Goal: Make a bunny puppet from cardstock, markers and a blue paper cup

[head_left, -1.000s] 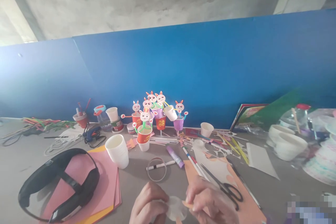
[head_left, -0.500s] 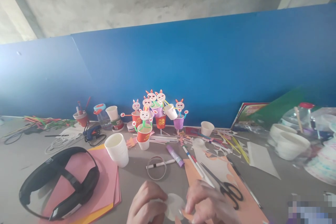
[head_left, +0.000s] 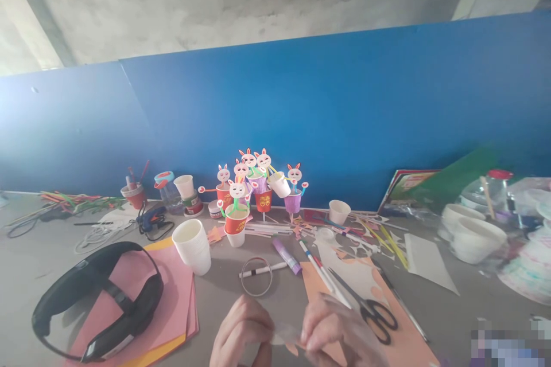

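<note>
At the near edge of view, my left hand (head_left: 243,330) pinches a thin whitish paper disc (head_left: 284,332) by its left side. The disc is tilted, so it looks narrow. A small orange paper piece (head_left: 291,348) shows at its lower edge. My right hand (head_left: 333,327) is closed at the disc's right edge, fingertips pressed together on what looks like another small orange paper piece, mostly hidden. Just beyond the hands, a ring-shaped roll of tape (head_left: 257,292) lies over a white marker (head_left: 278,266). Black scissors (head_left: 379,318) lie right of my right hand on orange paper (head_left: 407,321).
Rabbit figures in paper cups (head_left: 236,221) stand at the back, before a blue partition (head_left: 301,103). A white cup (head_left: 192,246) and black headset (head_left: 97,292) on pink paper (head_left: 178,298) are left. A purple glue stick (head_left: 287,256) lies ahead; white bowls (head_left: 477,238) stand right.
The paper disc has tipped from facing me to nearly edge-on. My right hand has moved slightly left, its fingertips now closer to my left hand.
</note>
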The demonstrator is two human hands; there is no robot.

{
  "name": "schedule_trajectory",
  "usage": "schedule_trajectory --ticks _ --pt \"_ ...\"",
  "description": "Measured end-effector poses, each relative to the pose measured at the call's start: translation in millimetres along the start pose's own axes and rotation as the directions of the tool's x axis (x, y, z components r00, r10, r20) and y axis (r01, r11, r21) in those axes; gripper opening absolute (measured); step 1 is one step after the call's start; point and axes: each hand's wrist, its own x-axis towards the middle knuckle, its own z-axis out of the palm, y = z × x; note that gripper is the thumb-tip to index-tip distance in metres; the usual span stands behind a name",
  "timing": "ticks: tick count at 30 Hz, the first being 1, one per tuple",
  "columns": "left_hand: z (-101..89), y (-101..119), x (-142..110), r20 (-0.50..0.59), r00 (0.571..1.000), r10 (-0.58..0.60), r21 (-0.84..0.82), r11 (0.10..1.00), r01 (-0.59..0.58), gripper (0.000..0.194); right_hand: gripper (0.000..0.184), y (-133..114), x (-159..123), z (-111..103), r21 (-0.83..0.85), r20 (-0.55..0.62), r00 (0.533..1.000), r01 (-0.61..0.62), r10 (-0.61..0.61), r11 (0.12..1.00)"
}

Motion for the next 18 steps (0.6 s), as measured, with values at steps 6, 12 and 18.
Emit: schedule_trajectory --ticks 6,12,18 --pt "26.4 -10 -17 -0.068 0.826 -0.559 -0.431 0.763 0.481 0.023 0.022 8 -5 8 0.139 -0.140 0.901 -0.394 0.412 0.909" --pt "31.6 -10 -17 0.045 0.636 -0.770 -0.599 0.489 0.634 0.041 0.037 17 -3 14 0.230 -0.153 0.845 -0.474 0.513 0.850" --pt "32.9 -8 -16 0.072 0.592 -0.803 -0.624 0.427 0.655 0.045 0.036 21 -3 16 0.214 -0.116 0.837 -0.505 0.535 0.836"
